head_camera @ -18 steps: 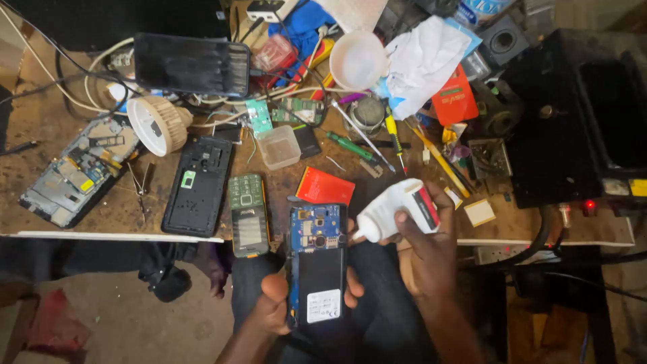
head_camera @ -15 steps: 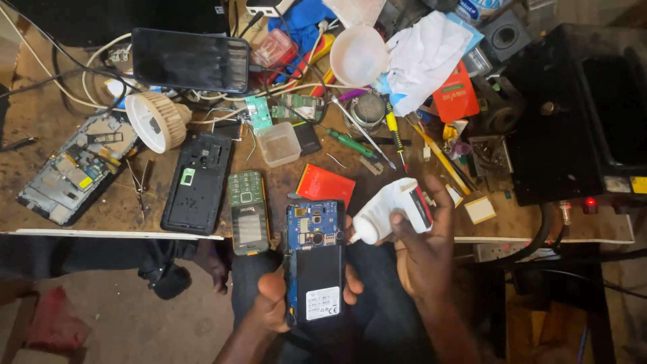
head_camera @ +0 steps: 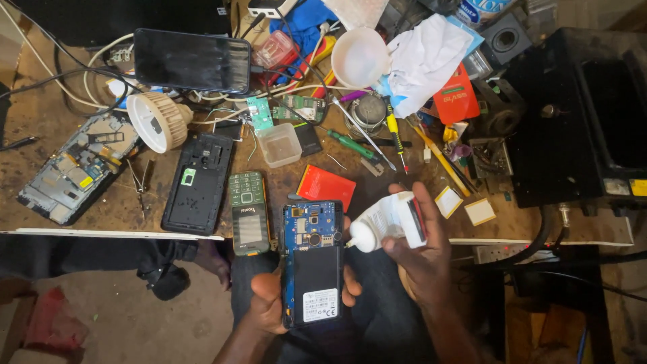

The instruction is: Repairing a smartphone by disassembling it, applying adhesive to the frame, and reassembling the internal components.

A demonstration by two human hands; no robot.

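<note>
head view, l fingers clamped round opened phone, r fingers clamped on white bottle beside it

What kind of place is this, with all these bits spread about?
Most likely a phone repair bench. The left hand holds an opened phone with its blue circuit board bare, another dismantled phone lies on the worn wooden table, and screwdrivers sit among loose wires.
</note>
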